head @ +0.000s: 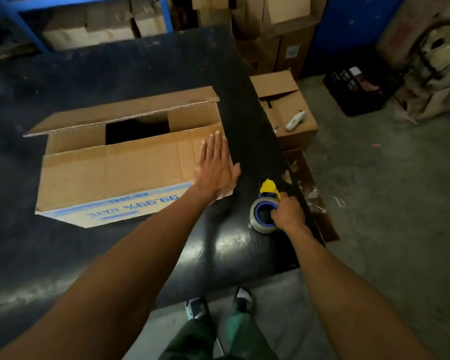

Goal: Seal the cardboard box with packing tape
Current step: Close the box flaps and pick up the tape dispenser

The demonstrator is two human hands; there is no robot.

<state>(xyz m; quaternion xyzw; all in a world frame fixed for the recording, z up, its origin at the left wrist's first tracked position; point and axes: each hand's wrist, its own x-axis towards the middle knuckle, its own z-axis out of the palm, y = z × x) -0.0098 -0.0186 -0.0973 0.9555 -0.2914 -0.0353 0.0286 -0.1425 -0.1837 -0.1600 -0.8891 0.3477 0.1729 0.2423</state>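
Note:
A brown cardboard box (109, 175) with blue print on its near side stands on the black table (231, 250). Its near top flap is folded down flat, its far flap stands up, and a dark gap shows between them. My left hand (215, 168) lies flat, fingers together, on the right end of the near flap. To the right of the box, a tape dispenser (265, 207) with a blue core, a grey tape roll and a yellow head rests on the table. My right hand (287, 211) is closed around the dispenser's handle side.
Beyond the table's right edge, a smaller cardboard box (286, 110) carries a white tool (295, 120). A black plastic crate (359, 90) stands on the concrete floor at the right. Stacked cartons and blue shelving (96, 24) fill the back. My feet show below the table's near edge.

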